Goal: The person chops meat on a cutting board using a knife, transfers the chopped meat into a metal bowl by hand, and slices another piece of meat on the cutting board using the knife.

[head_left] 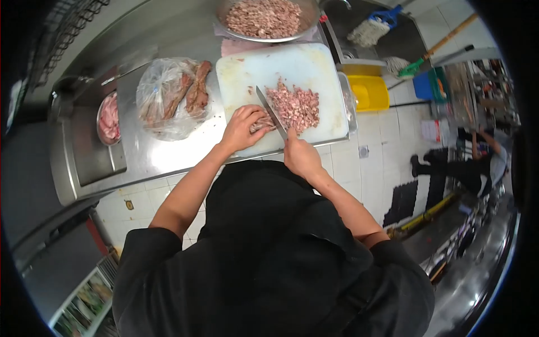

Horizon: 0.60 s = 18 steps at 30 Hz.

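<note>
Black short-sleeved top (269, 258), lower centre; mid-frame, right hand (302, 156) grips chef's knife (270, 111), left hand (241, 128) clasps meat strips (262, 123), whose slipping could get that hand cut.

There are one knife (270, 109), one cutting board (242, 73) and two meat bowls (269, 40) (101, 132)

Taking the middle of the board (269, 67) as centre, a bare strip leaves passage from 10 round to 3 o'clock. Meat (300, 106) and knife (270, 110) block the centre, the left hand (245, 126) 8, the bag (163, 101) 9, the bowl (309, 14) 12.
</note>
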Available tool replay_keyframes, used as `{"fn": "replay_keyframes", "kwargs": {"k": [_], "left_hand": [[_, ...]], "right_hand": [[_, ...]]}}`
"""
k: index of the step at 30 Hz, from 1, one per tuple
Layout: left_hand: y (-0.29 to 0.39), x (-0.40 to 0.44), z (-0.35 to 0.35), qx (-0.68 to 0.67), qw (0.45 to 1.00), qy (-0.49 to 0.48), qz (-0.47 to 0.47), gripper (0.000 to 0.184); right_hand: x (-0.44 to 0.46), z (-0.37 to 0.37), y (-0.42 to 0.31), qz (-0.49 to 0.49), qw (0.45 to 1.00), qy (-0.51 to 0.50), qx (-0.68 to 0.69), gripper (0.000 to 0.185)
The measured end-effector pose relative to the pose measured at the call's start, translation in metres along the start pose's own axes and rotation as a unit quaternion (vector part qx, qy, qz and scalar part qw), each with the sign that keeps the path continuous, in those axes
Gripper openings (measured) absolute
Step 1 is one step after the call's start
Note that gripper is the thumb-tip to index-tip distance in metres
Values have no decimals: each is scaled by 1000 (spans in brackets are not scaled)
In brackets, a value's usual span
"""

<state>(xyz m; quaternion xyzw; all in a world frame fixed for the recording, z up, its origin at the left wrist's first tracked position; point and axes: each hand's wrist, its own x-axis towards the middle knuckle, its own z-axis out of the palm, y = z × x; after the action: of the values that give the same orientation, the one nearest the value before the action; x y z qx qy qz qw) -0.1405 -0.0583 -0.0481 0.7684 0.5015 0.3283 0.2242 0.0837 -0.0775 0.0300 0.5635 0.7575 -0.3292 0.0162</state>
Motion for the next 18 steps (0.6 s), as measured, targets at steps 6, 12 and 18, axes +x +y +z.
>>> {"fn": "replay_keyframes", "kwargs": {"k": [6,12,18], "left_hand": [[-1,3,-3,-66,997,16,46,31],[-5,6,9,-36,997,29,61,18],[-2,5,8,-24,998,32,46,15]], "right_hand": [[-9,-9,-40,60,997,35,-17,25],[-24,-21,-57,86,994,-29,-53,21],[14,22,-36,62,997,-20,-44,22]]}}
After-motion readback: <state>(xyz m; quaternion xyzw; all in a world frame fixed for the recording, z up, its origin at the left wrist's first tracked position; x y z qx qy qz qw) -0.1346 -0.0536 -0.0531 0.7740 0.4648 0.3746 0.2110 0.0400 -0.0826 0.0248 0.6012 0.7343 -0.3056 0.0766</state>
